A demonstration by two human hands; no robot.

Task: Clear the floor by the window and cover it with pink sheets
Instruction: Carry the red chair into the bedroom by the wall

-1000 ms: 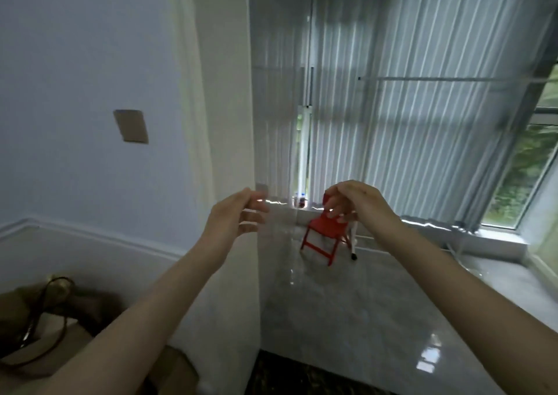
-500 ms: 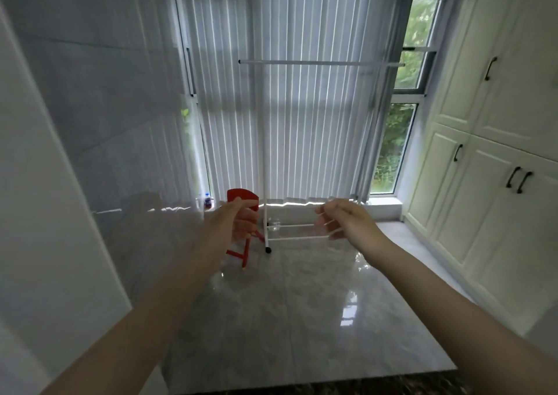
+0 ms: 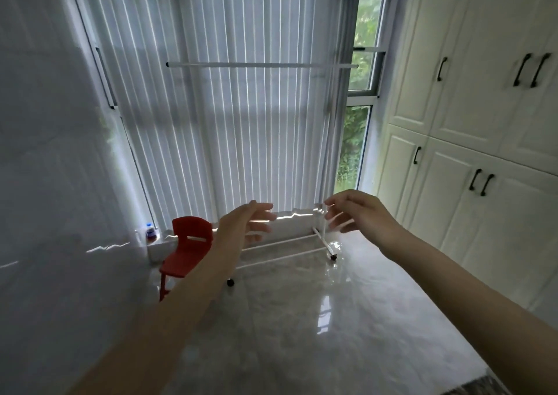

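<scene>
Head view: glossy grey marble floor (image 3: 302, 319) by the window; both hands (image 3: 241, 225) (image 3: 359, 213) loosely spread, holding nothing.

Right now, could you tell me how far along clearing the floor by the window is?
Nothing looks done: the red chair and white rack stand by the window. Both hands, left and right, reach forward empty. Left: move both, then lay pink sheets; none visible.

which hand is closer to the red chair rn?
Left. The left hand hovers open just right of the red chair backrest; the right hand is further right, by the white rack.
</scene>
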